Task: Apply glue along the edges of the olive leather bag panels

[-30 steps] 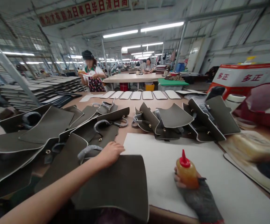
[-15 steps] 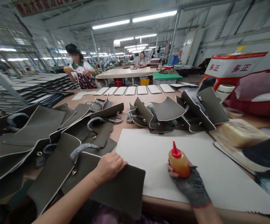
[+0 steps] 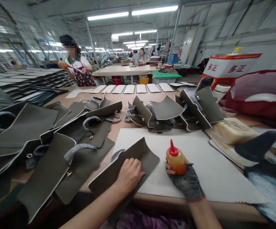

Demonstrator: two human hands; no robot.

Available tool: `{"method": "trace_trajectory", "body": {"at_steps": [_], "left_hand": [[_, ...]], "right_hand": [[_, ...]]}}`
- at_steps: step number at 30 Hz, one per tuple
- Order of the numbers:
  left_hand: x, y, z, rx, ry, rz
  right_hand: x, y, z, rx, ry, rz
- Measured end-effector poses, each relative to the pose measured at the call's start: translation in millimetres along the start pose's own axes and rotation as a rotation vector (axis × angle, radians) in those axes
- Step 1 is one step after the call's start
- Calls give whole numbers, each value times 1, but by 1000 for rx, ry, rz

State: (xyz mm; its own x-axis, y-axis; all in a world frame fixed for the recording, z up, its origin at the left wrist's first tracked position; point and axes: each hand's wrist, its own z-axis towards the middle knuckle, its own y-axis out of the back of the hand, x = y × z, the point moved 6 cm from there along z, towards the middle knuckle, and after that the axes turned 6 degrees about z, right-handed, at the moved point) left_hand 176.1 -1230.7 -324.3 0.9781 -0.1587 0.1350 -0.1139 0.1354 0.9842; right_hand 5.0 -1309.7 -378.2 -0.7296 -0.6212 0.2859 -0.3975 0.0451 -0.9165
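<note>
My left hand (image 3: 129, 175) is bare, its fingers curled over a grey-brown leather-like bag panel (image 3: 109, 173). That panel lies at a slant over the left part of a white board (image 3: 200, 159), with a wrapped handle (image 3: 116, 155) showing behind its upper edge. In a dark fingerless glove, my right hand (image 3: 184, 181) grips a squeeze bottle (image 3: 176, 163) of amber liquid, its red nozzle pointing up. The bottle is above the board. Left of my left hand are more bag panels (image 3: 87, 165) with plastic-wrapped handles and gold-coloured clasps.
Several bag pieces (image 3: 166, 108) stand beyond the board. White-faced panels (image 3: 129, 89) line the table's far edge. A yellowish block (image 3: 235, 130) and a black-handled object (image 3: 257, 146) lie at right, near a red-white box (image 3: 230, 68). A co-worker (image 3: 77, 66) stands at far left.
My left hand has brought the bag panel rightward and up from the pile onto the white board. The right hand still holds the bottle. The view has shifted slightly.
</note>
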Motion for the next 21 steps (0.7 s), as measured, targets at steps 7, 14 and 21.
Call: {"method": "trace_trajectory", "body": {"at_steps": [7, 14, 21], "left_hand": [[-7, -4, 3, 189, 76, -196], [3, -8, 7, 259, 52, -359], [11, -22, 43, 181, 208, -312]], "right_hand": [[0, 0, 2, -47, -10, -20], [21, -2, -22, -319, 330, -477], [64, -26, -56, -324, 565, -768]]}}
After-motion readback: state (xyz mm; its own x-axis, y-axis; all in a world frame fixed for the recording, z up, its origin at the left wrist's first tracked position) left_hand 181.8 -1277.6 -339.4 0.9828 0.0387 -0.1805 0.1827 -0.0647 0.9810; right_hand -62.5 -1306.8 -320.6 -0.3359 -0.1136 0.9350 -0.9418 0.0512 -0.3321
